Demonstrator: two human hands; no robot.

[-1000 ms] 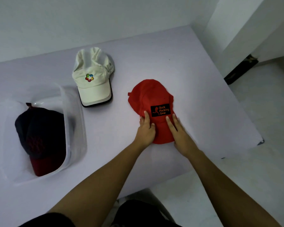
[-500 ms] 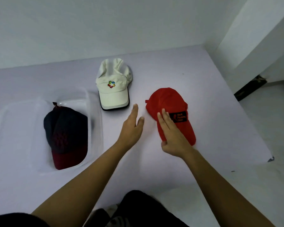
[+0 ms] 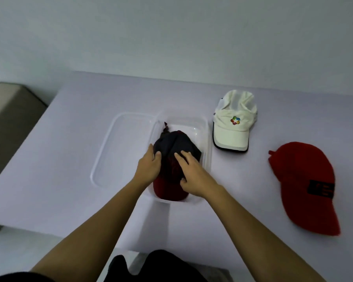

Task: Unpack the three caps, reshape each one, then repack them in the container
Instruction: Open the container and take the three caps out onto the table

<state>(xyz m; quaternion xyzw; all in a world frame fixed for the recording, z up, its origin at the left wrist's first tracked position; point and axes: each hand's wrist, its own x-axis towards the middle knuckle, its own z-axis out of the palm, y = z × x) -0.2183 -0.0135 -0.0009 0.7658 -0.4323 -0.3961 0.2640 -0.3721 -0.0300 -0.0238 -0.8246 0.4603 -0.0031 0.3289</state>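
A dark navy cap with a dark red brim [image 3: 174,145] lies inside the clear plastic container [image 3: 206,139] at the table's middle. My left hand [image 3: 149,166] grips the cap's left side, fingers curled over its edge. My right hand [image 3: 192,171] lies on the crown's right side, with its thumb tucked at the brim. A white cap [image 3: 233,124] with a coloured logo lies just right of the container. A red cap [image 3: 302,184] with a black patch lies further right on the table.
The container's clear lid [image 3: 118,147] lies flat against its left side. The white table [image 3: 69,139] runs to a wall at the back. A grey-brown piece of furniture [image 3: 6,119] stands beyond the table's left edge. My dark-clothed lap shows below the front edge.
Both hands left the red cap and moved left onto the dark cap in the container. My view swung left, so the red and white caps now sit on the right.
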